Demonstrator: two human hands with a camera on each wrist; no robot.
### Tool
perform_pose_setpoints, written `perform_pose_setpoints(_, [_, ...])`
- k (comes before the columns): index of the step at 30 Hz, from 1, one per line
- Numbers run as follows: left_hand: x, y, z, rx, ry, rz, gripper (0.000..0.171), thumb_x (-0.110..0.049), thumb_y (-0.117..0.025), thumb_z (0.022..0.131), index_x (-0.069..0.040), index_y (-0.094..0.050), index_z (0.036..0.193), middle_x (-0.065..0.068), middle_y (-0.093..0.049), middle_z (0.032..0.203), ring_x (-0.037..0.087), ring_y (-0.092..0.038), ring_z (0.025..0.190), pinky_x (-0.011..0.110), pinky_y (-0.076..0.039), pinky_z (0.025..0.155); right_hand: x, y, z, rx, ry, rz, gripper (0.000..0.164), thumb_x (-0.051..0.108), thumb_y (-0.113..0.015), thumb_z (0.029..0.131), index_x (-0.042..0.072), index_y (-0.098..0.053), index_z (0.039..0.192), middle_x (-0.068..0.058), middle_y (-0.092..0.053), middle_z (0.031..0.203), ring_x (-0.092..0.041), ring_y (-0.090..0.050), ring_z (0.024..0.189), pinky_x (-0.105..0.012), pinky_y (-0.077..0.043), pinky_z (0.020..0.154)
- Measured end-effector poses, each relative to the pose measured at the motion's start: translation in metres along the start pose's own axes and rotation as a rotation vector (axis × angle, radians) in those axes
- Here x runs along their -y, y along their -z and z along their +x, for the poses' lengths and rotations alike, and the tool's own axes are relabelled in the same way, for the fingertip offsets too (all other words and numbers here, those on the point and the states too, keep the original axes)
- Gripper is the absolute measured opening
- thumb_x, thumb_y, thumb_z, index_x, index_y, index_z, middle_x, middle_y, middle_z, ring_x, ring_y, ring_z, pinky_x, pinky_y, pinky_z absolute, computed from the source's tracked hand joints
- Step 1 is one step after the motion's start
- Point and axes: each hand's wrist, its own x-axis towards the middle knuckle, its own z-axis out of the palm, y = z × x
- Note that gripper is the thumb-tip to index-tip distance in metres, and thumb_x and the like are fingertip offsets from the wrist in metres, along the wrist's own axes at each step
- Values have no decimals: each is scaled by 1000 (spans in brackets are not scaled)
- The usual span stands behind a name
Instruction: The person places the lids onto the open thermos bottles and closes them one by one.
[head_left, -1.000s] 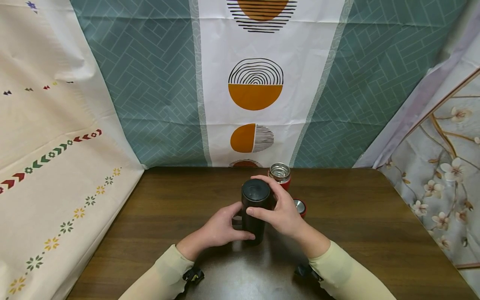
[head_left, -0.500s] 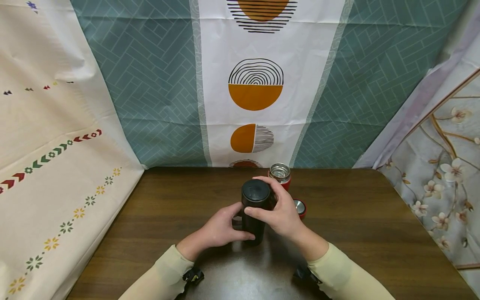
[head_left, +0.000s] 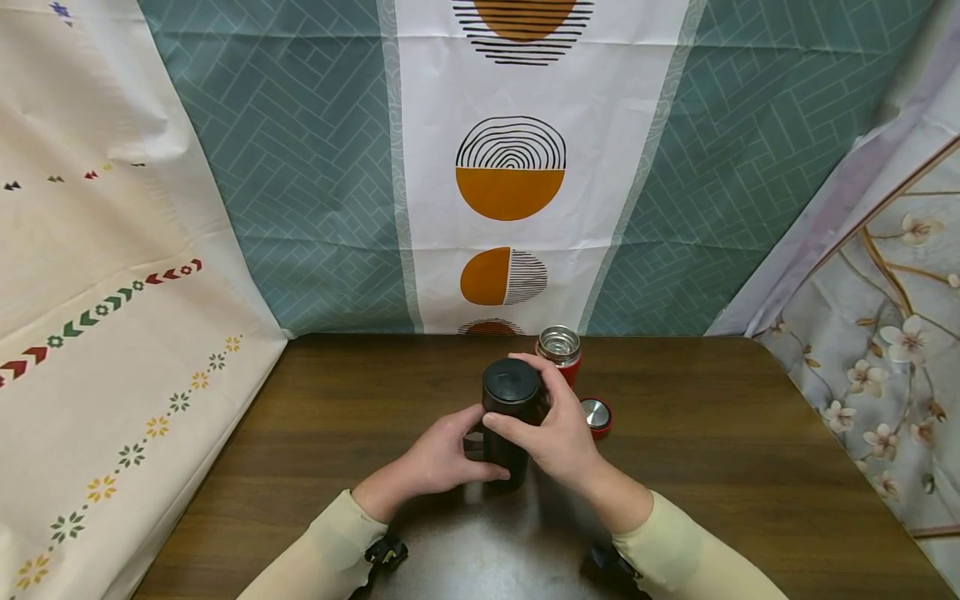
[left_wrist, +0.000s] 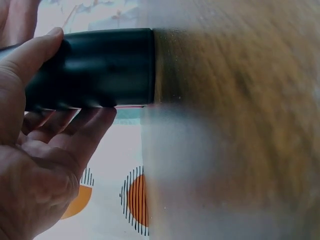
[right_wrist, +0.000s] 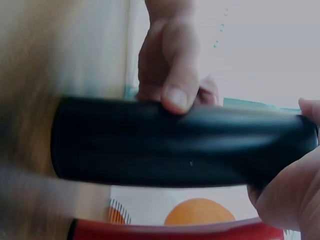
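Nearest, two pale yellow fabric sleeves [head_left: 322,542] are reaching in on either side of a tall, smooth, black cylindrical bottle [head_left: 512,398], small black devices [head_left: 386,552] showing beneath them. A brown, wood-grained tabletop [head_left: 690,450] is spreading out around the bottle, and light is glaring off it on the bottle's near side. The bottle is standing upright between the two hands: the left hand [head_left: 446,454] is gripping its lower part from the left, and the right hand [head_left: 561,429] is gripping its upper part from the right. In the right wrist view a tiny pale mark is showing on the bottle's side, too small to read. Right of the bottle, a round, red-rimmed lid [head_left: 596,415] is lying with its silvery metal face up. Beyond the bottle and slightly right, a red cylindrical flask [head_left: 558,346] is standing, its threaded silvery mouth facing upward. Behind the bottle, a teal cloth [head_left: 315,183] is hanging, its white panel [head_left: 435,108] carrying orange-and-black circles. A cream patterned cloth [head_left: 120,392] is hanging far left of the bottle, a blossom-printed pale cloth [head_left: 892,392] far right.
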Motion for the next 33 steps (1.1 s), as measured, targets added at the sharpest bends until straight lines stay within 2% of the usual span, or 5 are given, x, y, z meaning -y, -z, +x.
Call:
perform_pose_setpoints(6, [2,0,0,14,18,-10,88,-24,-98,89,-30,-51,163,-8,-66,151,17,-66,133,54,-54,114,-6,8,7,143,109,88,87,2,-87,91,16,-44,166,-12,-60,159,-46,-59,141,-53,-48,120])
perform_pose_setpoints(9, [2,0,0,18,25,-15,89,-23,-98,88,-29,-51,163,-9,-66,150,18,-66,134,56,-53,116,-8,13,10,214,160,140,87,1,-82,95,12,-38,170,-17,-56,162,-52,-52,146,-61,-43,123])
perform_pose_setpoints(14, [2,0,0,29,39,-43,88,-21,-98,89,-29,-50,163,-8,-67,149,18,-65,136,56,-51,118,-5,19,13,286,156,177,83,0,-78,98,11,-37,171,-20,-55,162,-56,-48,148,-62,-42,124])
perform_pose_setpoints(28, [2,-2,1,57,51,-73,82,-18,-95,92,-27,-52,161,-7,-68,145,16,-67,133,48,-53,115,-4,24,17,305,145,138,81,-4,-78,98,12,-43,170,-23,-59,158,-55,-54,144,-54,-45,123])
perform_pose_setpoints(33, [3,-2,1,60,52,-76,81,-20,-95,93,-27,-51,161,-7,-68,145,17,-67,133,48,-53,115,-3,26,18,299,131,101,80,-4,-81,97,13,-47,167,-19,-62,157,-52,-58,141,-53,-48,121])
